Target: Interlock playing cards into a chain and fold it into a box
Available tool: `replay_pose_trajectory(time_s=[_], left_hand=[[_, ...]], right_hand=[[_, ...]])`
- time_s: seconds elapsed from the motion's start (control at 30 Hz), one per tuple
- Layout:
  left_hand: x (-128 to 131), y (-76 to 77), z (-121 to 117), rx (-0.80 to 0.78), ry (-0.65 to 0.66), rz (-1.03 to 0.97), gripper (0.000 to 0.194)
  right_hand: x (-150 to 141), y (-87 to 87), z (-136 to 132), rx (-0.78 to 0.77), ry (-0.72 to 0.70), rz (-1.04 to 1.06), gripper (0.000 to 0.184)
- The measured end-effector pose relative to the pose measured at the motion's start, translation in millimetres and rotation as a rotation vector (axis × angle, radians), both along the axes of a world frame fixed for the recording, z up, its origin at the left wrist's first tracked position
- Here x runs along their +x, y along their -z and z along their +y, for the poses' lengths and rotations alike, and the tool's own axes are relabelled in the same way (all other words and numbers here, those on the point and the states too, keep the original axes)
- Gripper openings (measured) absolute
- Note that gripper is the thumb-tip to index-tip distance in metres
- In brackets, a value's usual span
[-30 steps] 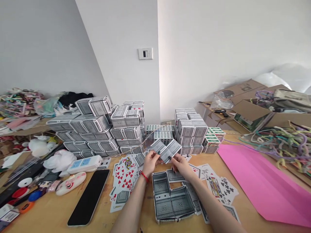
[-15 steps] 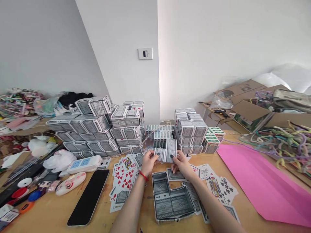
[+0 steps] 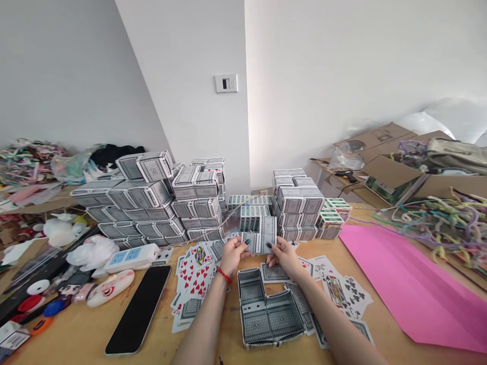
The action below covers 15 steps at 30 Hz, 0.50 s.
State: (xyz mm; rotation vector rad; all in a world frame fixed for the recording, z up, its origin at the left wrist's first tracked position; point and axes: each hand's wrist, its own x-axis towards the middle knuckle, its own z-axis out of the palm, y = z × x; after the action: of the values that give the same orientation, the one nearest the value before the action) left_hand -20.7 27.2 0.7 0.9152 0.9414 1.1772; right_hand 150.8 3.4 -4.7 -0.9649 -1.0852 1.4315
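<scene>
Two joined playing cards [image 3: 268,234], grey-patterned backs toward me, are held up off the table between my hands. My left hand [image 3: 234,253], with a red string at the wrist, pinches the lower left edge. My right hand [image 3: 284,256] grips the right edge of the same piece with thumb and fingers. Just below lies an open L-shaped tray [image 3: 272,324] built from playing cards, with raised walls. Loose playing cards [image 3: 196,276] spread face up to the left, and more cards [image 3: 342,291] lie by my right forearm, partly covered by it.
Stacked card-built blocks [image 3: 140,195] rise at the back left, another stack [image 3: 299,203] at the back right. Green card boxes [image 3: 333,218] stand beside it. A black phone [image 3: 139,309] and power strip [image 3: 131,257] lie left, pink paper [image 3: 411,289] right.
Almost nothing differs. Both hands still hold the joined cards in nearly the same place, and the view has shifted very slightly.
</scene>
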Motion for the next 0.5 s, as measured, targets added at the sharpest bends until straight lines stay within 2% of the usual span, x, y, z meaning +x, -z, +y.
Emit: replay_pose_trajectory(time_s=[0.23, 0.5], left_hand=[[1.8, 4.3, 2.5, -0.008, 0.122, 0.014, 0.026], [6.3, 5.2, 3.1, -0.006, 0.166, -0.011, 0.026]], right_hand=[[-1.4, -0.4, -1.6, -0.001, -0.021, 0.030, 0.035], [-4.1, 3.3, -1.7, 0.000, -0.042, 0.061, 0.034]])
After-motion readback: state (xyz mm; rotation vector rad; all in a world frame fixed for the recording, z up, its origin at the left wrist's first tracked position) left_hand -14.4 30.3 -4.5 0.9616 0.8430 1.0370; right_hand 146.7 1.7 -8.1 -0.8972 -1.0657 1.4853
